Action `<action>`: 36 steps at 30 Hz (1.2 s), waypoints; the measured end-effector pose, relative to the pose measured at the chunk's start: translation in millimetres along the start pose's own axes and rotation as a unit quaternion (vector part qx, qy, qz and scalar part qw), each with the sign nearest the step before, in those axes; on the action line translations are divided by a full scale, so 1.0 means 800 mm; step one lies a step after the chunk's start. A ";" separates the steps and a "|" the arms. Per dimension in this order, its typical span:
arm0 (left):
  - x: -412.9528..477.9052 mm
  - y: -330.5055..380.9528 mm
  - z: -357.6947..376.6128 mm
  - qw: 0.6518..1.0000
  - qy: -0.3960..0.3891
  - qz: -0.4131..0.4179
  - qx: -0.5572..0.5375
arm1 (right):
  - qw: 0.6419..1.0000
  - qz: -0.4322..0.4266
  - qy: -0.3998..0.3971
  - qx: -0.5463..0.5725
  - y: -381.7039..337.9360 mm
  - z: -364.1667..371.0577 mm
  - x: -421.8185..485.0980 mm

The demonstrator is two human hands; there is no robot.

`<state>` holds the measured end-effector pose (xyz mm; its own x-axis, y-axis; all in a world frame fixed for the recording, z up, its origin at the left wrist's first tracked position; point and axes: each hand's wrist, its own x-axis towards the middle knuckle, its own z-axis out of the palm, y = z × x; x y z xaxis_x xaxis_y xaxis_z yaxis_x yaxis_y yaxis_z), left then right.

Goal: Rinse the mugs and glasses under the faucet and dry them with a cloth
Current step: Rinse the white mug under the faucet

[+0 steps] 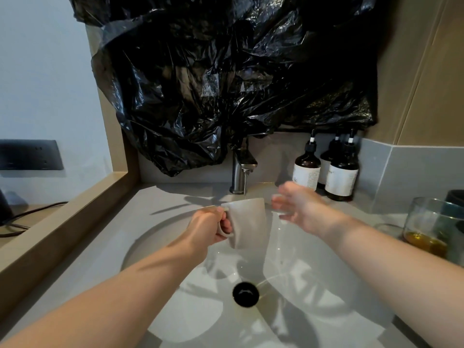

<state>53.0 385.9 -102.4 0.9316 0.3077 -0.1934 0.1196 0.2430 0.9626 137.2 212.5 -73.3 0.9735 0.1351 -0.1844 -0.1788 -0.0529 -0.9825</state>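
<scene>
My left hand (209, 226) grips a white mug (247, 222) by its handle and holds it upright over the sink (313, 297), right below the steel faucet (241, 172). A thin stream of water runs from the spout into the mug. My right hand (298, 205) hovers just right of the mug with fingers spread and relaxed, holding nothing. A clear glass (434, 227) with amber liquid in its bottom stands on the counter at the right edge.
Three dark pump bottles (326, 172) stand behind the basin on the right. A black plastic sheet (226, 71) hangs over the wall above the faucet. A wooden ledge (62, 222) runs along the left. The black drain (245, 293) sits mid-basin.
</scene>
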 end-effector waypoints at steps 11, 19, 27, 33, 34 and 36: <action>0.001 0.002 0.015 0.990 0.016 -0.084 -0.108 | 0.976 0.004 -0.182 -0.117 0.059 0.011 -0.013; 0.009 -0.006 0.014 0.998 -0.032 0.033 0.048 | 0.996 -0.060 -0.057 -0.026 0.060 0.011 -0.007; 0.001 -0.007 0.008 0.981 -0.168 0.049 0.085 | 0.996 -0.011 -0.045 0.076 0.063 0.000 -0.007; -0.001 -0.006 0.009 0.979 -0.169 0.066 0.092 | 0.998 -0.029 -0.018 0.049 0.061 0.005 -0.009; 0.000 -0.005 0.009 0.980 -0.160 0.066 0.095 | 0.999 -0.049 -0.001 0.025 0.060 0.007 -0.009; 0.001 -0.007 0.010 0.982 -0.133 0.070 0.111 | 0.993 -0.105 0.026 -0.038 0.056 0.011 -0.010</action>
<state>56.0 377.7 -106.8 0.9975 0.0656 -0.0280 0.0281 0.0001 0.9996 120.5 217.8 -115.8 0.9947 0.0991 0.0286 0.0390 -0.1046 -0.9937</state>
